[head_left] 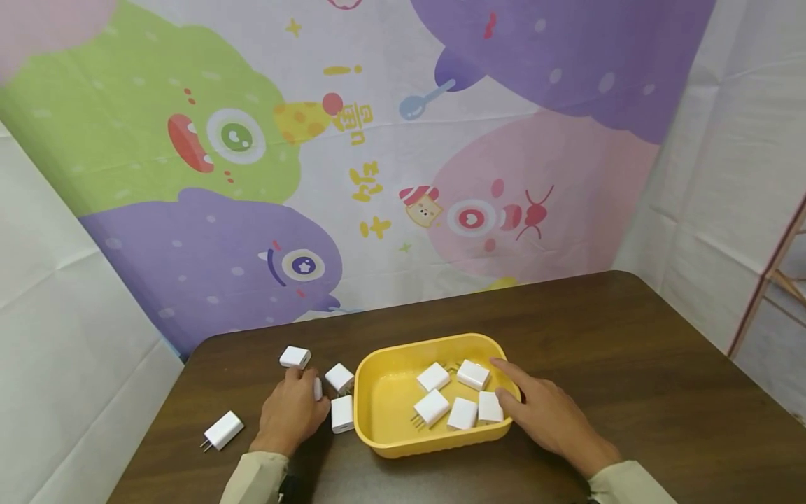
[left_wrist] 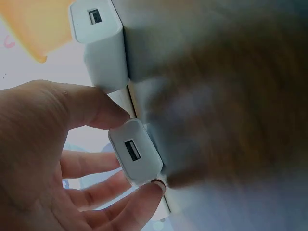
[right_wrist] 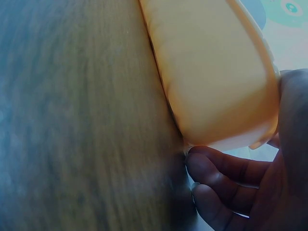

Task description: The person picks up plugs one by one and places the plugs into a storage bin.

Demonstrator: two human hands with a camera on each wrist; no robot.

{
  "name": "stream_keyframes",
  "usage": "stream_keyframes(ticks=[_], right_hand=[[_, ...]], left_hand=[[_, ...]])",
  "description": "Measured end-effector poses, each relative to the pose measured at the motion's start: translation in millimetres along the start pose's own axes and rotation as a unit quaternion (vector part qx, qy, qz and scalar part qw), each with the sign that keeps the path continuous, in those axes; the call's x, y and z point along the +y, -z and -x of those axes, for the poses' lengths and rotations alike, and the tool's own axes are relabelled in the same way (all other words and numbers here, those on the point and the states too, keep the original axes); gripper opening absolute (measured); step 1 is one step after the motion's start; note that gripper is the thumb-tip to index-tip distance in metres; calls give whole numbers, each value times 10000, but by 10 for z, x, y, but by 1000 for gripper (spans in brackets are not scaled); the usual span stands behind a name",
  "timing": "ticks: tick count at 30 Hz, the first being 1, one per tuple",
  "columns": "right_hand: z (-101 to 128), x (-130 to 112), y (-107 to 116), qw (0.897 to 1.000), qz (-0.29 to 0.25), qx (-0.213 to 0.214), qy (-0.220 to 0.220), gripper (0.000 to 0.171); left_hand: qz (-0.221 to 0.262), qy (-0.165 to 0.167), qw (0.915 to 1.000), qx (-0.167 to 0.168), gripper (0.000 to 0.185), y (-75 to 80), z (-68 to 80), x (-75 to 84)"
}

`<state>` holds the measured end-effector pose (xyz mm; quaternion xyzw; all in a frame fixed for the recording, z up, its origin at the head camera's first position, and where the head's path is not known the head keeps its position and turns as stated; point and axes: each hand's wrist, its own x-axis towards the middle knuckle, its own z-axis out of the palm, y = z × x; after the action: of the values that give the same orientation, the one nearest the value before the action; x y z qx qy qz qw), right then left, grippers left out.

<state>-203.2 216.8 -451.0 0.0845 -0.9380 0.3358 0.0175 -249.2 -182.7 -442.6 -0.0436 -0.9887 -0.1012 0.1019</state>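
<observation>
My left hand (head_left: 290,413) is on the table left of a yellow plastic basket (head_left: 385,406). Its thumb and fingers pinch a white USB charger plug (left_wrist: 137,151), whose port faces the left wrist camera. Just beyond those fingers lies another white charger (head_left: 294,357). Two more, one charger (head_left: 340,378) behind the other charger (head_left: 342,414), stand between this hand and the basket. At the basket's right end my right hand (head_left: 550,416) grips the wall, thumb over the rim and fingers curled outside near the base. Inside the basket are several white chargers (head_left: 431,407), mostly toward the right.
A lone charger (head_left: 223,429) with its prongs out lies on the dark wood table (head_left: 585,336), left of my left hand. Behind the table hangs a cartoon-printed cloth (head_left: 378,266); pale cloth walls stand at both sides.
</observation>
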Motion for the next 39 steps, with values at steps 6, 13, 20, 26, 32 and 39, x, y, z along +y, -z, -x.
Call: stream_keyframes(ticks=[6,13,20,26,32,39], right_hand=[[-2,-5,4,10000,11,-21,-28,50],[-3,6,-6,9999,15,-79,-108,50],[-7,6,-7,9999,-18,-67,-107,51],[-3,3,0,10000,-11,-22,-38,50],[0,-2,-1,10000,-4,-51,-50,50],[1,6,-5,10000,-9,-42,-70,50]], left_hand=[[466,-189,9983,302,35,-44,29,-35],[703,-332,9954,559,40,-42,52,-27],[766,-694,9873,1204,45,-64,47,-5],[870,-865,9805,1536,47,-58,36,18],[911,-1010,9772,1628,48,-2,26,78],[868,-1441,9691,1802,47,141,25,229]])
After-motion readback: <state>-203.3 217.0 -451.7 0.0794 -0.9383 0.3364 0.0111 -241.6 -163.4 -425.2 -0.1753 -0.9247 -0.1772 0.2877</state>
